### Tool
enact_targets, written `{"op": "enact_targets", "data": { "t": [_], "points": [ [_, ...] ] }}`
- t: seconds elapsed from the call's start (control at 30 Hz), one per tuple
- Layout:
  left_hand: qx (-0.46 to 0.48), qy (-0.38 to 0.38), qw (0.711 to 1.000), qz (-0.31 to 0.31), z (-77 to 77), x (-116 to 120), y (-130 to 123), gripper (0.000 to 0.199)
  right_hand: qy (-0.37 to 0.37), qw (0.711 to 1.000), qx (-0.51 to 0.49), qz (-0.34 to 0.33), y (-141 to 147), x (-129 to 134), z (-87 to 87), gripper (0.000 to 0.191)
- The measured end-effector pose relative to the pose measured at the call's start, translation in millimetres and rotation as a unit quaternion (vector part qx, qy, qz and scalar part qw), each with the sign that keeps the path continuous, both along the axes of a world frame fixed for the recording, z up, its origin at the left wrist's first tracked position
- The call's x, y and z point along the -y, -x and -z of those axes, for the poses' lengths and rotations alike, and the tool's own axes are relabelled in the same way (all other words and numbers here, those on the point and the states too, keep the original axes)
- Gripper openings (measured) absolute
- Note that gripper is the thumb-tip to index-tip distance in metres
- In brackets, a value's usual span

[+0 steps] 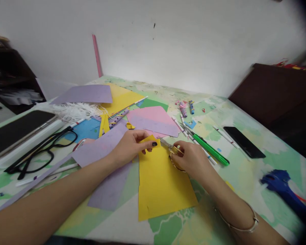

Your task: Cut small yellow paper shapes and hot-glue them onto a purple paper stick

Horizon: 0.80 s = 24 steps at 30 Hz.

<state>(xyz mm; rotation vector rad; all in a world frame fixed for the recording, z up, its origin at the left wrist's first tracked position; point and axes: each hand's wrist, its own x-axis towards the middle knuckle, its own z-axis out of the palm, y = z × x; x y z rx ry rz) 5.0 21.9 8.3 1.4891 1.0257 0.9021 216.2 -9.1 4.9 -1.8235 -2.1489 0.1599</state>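
My left hand pinches a small piece of yellow paper between thumb and fingers, above a larger yellow sheet on the table. Gold-handled scissors are in my right hand, with the fingers in the handle loops. Their blades point left and reach the right edge of the small piece. Whether the blades have paper between them is too small to tell. Purple paper lies under and left of my left hand.
Eyeglasses and a tablet-like device are at the left. A green cutter, a black phone and a blue glue gun lie at the right. Behind are pink paper, white string and two small decorated rolls.
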Motion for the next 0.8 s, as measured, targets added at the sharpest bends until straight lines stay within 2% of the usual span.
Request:
{"op": "enact_targets", "data": {
  "t": [0.07, 0.13, 0.2, 0.27, 0.3, 0.37, 0.47, 0.5, 0.57, 0.63, 0.7, 0.77, 0.8],
  "points": [
    [0.011, -0.002, 1.0, -0.003, -0.1, 0, -1, 0.014, -0.062, 0.997, -0.006, -0.039, 0, 0, 0.9, 0.017],
    [0.022, -0.006, 1.0, -0.004, 0.6, 1, -3, 0.014, -0.101, 0.988, -0.093, -0.077, 3, 3, -0.5, 0.021],
    [0.03, -0.004, 1.0, 0.003, 1.5, 4, -6, 0.016, -0.049, 0.96, -0.251, -0.113, 10, 6, -1.5, 0.023],
    [0.032, 0.008, 0.999, 0.022, 2.2, 7, -8, 0.017, 0.044, 0.91, -0.39, -0.134, 16, 9, -0.4, 0.02],
    [0.03, 0.015, 0.999, 0.034, 2.4, 8, -9, 0.017, 0.076, 0.888, -0.435, -0.132, 19, 10, 1.0, 0.016],
    [0.012, 0.024, 0.998, 0.05, 2.9, 10, -11, 0.018, 0.092, 0.871, -0.469, -0.114, 21, 11, 4.2, 0.01],
    [-0.061, 0.013, 0.998, 0.013, 5.7, 9, -10, 0.024, 0.014, 0.897, -0.432, -0.091, 19, 11, 6.5, 0.001],
    [-0.094, -0.018, 0.995, -0.018, 7.1, 8, -10, 0.023, -0.042, 0.911, -0.399, -0.095, 18, 11, 6.3, 0.004],
    [-0.153, -0.126, 0.977, -0.085, 9.4, 7, -8, 0.019, -0.175, 0.925, -0.316, -0.117, 16, 12, 5.1, 0.011],
    [-0.185, -0.252, 0.94, -0.134, 9.2, 10, -8, 0.019, -0.292, 0.916, -0.237, -0.141, 15, 13, 4.0, 0.016],
    [-0.192, -0.333, 0.91, -0.153, 5.7, 15, -8, 0.011, -0.359, 0.901, -0.187, -0.154, 15, 14, 3.7, 0.019],
    [-0.171, -0.343, 0.914, -0.133, 0.1, 21, -10, 0.011, -0.389, 0.894, -0.155, -0.16, 16, 15, 4.0, 0.021],
    [-0.152, -0.313, 0.932, -0.103, -2.9, 25, -11, 0.015, -0.398, 0.891, -0.145, -0.162, 16, 15, 4.1, 0.022]
  ]
}}
